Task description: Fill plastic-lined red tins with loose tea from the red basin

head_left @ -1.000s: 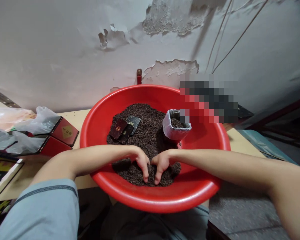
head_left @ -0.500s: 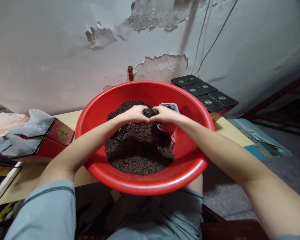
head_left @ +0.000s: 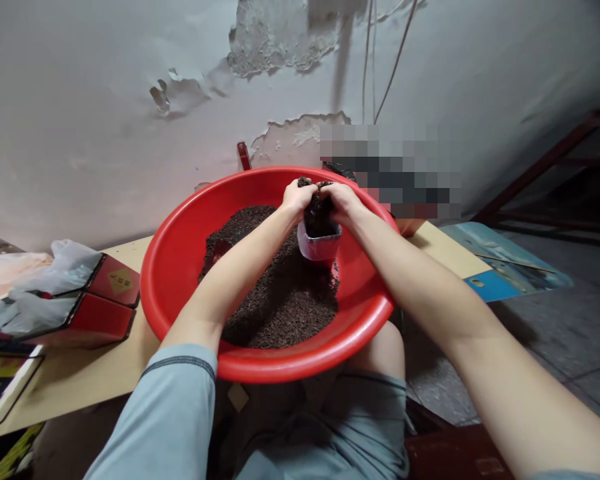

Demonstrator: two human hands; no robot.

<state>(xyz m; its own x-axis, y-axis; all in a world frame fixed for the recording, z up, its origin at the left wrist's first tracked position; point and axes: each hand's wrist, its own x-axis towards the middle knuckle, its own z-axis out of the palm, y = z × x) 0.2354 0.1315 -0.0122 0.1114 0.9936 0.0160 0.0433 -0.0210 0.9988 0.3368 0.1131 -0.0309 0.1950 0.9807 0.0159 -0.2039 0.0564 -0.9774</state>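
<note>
Above a small plastic-lined container point(head_left: 320, 249), my left hand point(head_left: 299, 196) and my right hand point(head_left: 341, 200) are cupped close together. Both are closed around a clump of dark, dry leaves that look like tea point(head_left: 305, 182). Some dark leaves show between the hands and down at the container's mouth, seemingly falling in. The container stands inside a large red basin point(head_left: 275, 371), on its right side. A broad heap of the same loose tea leaves point(head_left: 280, 313) covers the basin floor. Something dark and reddish lies partly hidden on the heap behind my left forearm.
Red boxes point(head_left: 107, 310) with clear plastic bags point(head_left: 47, 297) stand on the wooden table point(head_left: 105, 373) at left. Behind the basin rises a peeling wall point(head_left: 130, 153). A blurred-out patch covers dark items at back right. A blue board point(head_left: 500, 283) lies at right.
Both hands have moved right from over the heap to above the container, carrying tea leaves, some of which now drop toward it. The view has shifted slightly.
</note>
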